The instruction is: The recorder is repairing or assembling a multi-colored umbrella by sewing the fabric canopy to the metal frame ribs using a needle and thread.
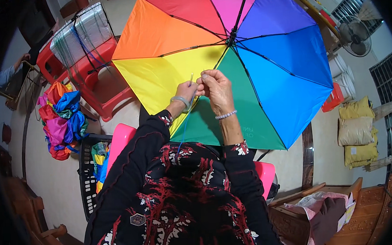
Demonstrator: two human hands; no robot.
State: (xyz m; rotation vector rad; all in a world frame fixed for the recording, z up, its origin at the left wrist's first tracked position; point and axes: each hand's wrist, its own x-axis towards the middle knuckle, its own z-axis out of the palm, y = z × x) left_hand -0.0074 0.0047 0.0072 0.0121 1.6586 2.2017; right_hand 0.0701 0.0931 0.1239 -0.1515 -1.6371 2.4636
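A large opened umbrella of rainbow-coloured fabric panels (276,85) is spread before the person, its ribbed inside exposed to view and its black shaft directed toward the upper edge. Both hands are held together over the yellow and green panels, just below the hub. By the curled fingers of the left hand (186,91), a slim pale stick-like piece (191,77) is gripped upright. The thumb and forefinger of the right hand (215,86) are pinched closed beside it; whether anything is held between them cannot be told. A thin blue cord (186,125) is stretched from near the left hand down to the lap.

To the left, a heap of bright multicoloured folded fabric (63,123) is piled near a slotted black plastic basket (88,172), in which more coloured cloth is held. Beyond these, a whitish rectangular block (80,33) is supported on red plastic stools (106,52), with dark and blue strands draped over it.
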